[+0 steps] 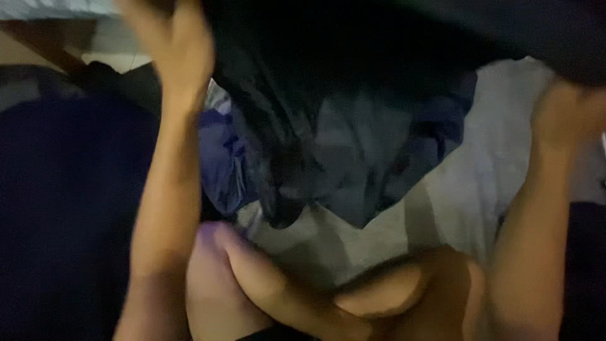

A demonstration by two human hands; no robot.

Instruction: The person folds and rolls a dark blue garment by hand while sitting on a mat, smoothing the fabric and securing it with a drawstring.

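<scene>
I hold up a dark, thin garment (328, 82) that hangs across the top and middle of the head view. My left hand (177, 47) grips its upper left edge, the forearm running down the left side. At the right, my right hand (568, 110) grips the upper right part of the cloth, partly hidden by the fabric. The picture is blurred by motion. The cloth's lower end dangles over a pile of other clothes.
A pale grey sheet or cloth (480, 177) lies under the garment. Blue and purple clothes (221, 158) are bunched at centre left. My bare knees (284, 297) show at the bottom. A dark mass (63, 208) fills the left side.
</scene>
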